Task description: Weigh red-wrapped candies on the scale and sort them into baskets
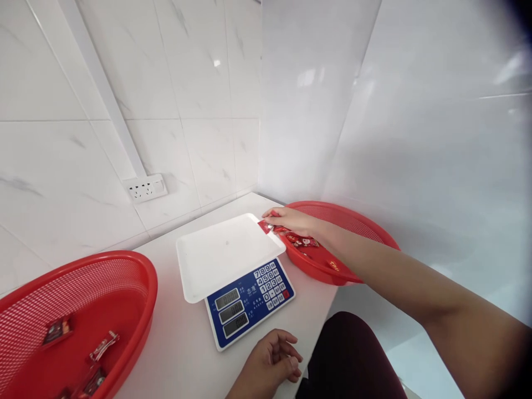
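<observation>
My right hand [291,219] is closed on small red snack packets [265,226] at the right corner of the scale's white tray [220,249]. Below that hand, more red packets [305,241] lie in the right red basket [320,275]. My left hand [276,357] holds nothing; its loosely curled fingers are apart, in front of the digital scale [249,305]. The scale has a blue panel with number keys and three small displays. Nothing rests on the tray's middle. My right forearm covers part of the right basket.
At the left stands another red basket [152,288] with several dark-red packets [102,346] in it. The white table [174,349] meets a tiled wall with a socket [145,189]. A pale panel [415,138] rises on the right. My knee [353,354] is by the table edge.
</observation>
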`<state>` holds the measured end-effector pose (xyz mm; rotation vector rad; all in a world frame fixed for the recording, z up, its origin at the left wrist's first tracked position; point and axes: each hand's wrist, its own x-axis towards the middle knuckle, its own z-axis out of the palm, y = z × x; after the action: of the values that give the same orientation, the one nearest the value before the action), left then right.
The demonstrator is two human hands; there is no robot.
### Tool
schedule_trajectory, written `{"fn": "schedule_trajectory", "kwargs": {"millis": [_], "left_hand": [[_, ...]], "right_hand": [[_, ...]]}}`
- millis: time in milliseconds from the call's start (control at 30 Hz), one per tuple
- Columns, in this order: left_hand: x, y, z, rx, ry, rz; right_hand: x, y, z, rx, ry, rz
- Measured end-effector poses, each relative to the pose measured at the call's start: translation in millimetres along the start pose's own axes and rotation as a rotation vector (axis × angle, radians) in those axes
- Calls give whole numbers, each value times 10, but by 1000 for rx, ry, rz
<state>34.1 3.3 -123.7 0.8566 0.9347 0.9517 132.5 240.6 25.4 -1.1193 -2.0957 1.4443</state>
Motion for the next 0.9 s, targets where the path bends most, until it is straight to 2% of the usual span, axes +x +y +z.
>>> {"fn": "schedule_trajectory", "kwargs": {"millis": [167,267,467,667,833,900], "left_hand": [[1,-13,1,-19,4,19],[13,-58,-9,-54,8,35],[13,-93,-6,-81,20,47],[4,-69,-1,-86,22,48],[-5,-59,-3,-82,22,50],[-10,-54,-6,-76,24,44]], "right_hand": [[260,-270,516,-48,-150,-61],[341,-326,668,-148,-125,-53],[378,-293,706,-200,-97,-26],[362,-343,666,-120,-125,-93],[392,-321,609,41,-173,-171],[402,-286,587,9,-156,-198]]}}
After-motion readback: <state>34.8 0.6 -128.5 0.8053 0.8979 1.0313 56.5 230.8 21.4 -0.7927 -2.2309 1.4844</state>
